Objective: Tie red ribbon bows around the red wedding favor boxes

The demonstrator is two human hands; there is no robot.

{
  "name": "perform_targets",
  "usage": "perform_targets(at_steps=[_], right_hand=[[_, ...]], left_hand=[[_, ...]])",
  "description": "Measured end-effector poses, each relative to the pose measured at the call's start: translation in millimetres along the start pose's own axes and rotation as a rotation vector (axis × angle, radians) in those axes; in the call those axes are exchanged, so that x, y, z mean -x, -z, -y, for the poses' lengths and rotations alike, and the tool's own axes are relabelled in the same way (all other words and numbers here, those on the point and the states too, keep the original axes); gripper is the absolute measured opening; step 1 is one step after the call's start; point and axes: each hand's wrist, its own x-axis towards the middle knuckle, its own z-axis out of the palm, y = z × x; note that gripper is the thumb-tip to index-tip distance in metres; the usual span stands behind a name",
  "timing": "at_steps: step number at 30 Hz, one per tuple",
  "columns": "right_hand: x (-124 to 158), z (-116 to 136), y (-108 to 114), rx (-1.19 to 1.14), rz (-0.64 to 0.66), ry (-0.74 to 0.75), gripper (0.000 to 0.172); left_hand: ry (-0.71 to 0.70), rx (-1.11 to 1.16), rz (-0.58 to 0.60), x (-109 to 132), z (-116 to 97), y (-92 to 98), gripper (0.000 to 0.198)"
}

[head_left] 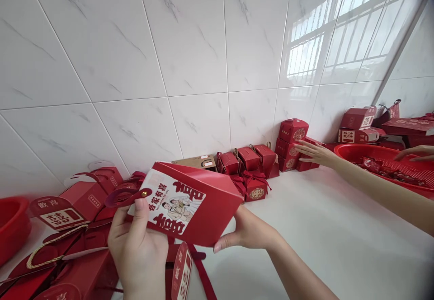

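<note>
A red gift box (217,200) with a white printed panel showing a couple and characters is held up at the centre, tilted on its side. My left hand (139,241) grips its handle end, the thumb by a gold-coloured stud. At the opposite end my right hand (249,232) holds the box's lower right edge between thumb and fingers. Beneath and beside my left hand lie several red boxes (84,196), and a dark red ribbon (201,273) hangs or lies below the held box.
Small red boxes (249,159) line the tiled wall. Another person's hand (313,152) touches or nears a box stack (288,148) at right. A red basket (349,148) holds small wrapped items, with another hand (415,152) above it. A red basin (15,232) stands at far left.
</note>
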Motion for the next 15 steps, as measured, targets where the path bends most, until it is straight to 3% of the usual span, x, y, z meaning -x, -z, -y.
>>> perform_targets(at_steps=[3,5,7,9,13,15], right_hand=[[0,-1,0,-0.076,0.018,0.046,0.094],[5,-2,6,-0.129,-0.052,0.029,0.109],[12,-1,15,-0.097,-0.14,0.021,0.112],[20,4,23,0.029,-0.16,0.007,0.101],[29,22,31,0.273,-0.083,-0.074,0.08],[32,29,36,0.356,-0.119,-0.094,0.064]], left_hand=[[0.031,-0.025,0.012,-1,0,4.2,0.027],[0.039,-0.037,0.051,-4,2,9.4,0.026],[0.022,-0.059,0.098,-7,5,14.2,0.026],[-0.009,-0.095,0.175,-6,9,16.4,0.027],[-0.066,-0.209,0.482,12,13,7.5,0.02],[-0.084,-0.278,0.548,21,13,-0.6,0.024]])
